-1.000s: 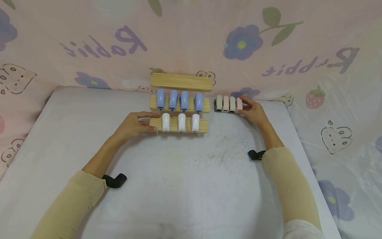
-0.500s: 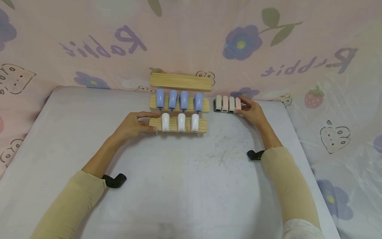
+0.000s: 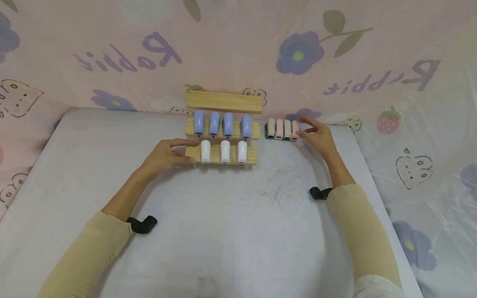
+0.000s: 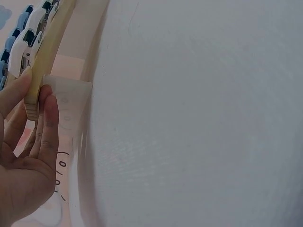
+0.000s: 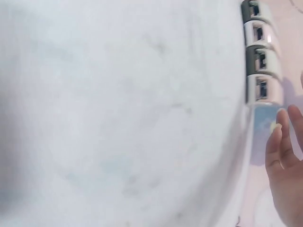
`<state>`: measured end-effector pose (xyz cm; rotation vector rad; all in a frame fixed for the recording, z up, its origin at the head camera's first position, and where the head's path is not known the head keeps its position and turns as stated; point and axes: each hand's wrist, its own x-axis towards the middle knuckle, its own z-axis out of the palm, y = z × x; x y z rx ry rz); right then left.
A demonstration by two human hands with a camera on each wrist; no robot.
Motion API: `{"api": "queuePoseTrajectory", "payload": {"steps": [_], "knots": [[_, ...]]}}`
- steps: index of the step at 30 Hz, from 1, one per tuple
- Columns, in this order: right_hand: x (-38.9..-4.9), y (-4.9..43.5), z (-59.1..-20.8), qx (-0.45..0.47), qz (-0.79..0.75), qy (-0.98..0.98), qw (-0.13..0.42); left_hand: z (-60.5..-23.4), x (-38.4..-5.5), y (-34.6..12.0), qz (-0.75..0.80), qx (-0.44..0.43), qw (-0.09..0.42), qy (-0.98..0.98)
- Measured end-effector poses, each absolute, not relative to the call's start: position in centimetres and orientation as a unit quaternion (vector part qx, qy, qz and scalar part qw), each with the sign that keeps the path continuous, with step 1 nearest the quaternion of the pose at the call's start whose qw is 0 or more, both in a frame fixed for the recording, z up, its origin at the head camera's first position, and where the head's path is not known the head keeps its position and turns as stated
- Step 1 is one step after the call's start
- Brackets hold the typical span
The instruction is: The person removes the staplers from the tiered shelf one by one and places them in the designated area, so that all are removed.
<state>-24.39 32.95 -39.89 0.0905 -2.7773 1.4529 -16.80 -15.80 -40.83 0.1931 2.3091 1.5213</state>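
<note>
LH (image 3: pixel 164 156) grips wood shelf (image 3: pixel 215 155), RH (image 3: pixel 319 138) nr 4 staplers (image 3: pixel 279 129).

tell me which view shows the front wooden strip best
The head view: nearly the whole front wooden strip shows, three white pieces on it. The left wrist view has only part, one end pinched in the left grip; the right wrist view, none.

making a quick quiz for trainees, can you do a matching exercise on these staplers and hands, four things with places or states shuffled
1. blue staplers
2. white staplers
3. left hand
4. right hand

A. holding nothing, near the pink and grey staplers
B. in a row of three
C. pinching one end of the front board
D. on the middle board

Pairs: 1-D, 2-B, 3-C, 4-A
</note>
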Motion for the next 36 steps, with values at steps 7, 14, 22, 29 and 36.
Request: {"api": "queuePoseTrajectory", "payload": {"steps": [7,14,22,29,36], "knots": [[-23.0,31.1,-37.1,0.061,0.517,-0.853,0.035,-40.9,-16.8,-16.0,0.540,0.067,0.180,0.820],[-22.3,30.2,-36.4,0.103,0.547,-0.829,0.047,-41.3,-16.9,-16.0,0.545,0.069,0.174,0.817],[-21.4,29.2,-35.8,0.136,0.551,-0.821,0.056,-41.2,-16.8,-16.0,0.543,0.074,0.180,0.817],[-20.7,27.9,-35.2,0.162,0.565,-0.807,0.052,-41.1,-16.8,-16.0,0.545,0.079,0.179,0.816],[-20.6,26.6,-35.2,0.186,0.575,-0.796,0.034,-41.3,-16.8,-15.9,0.548,0.076,0.178,0.813]]}}
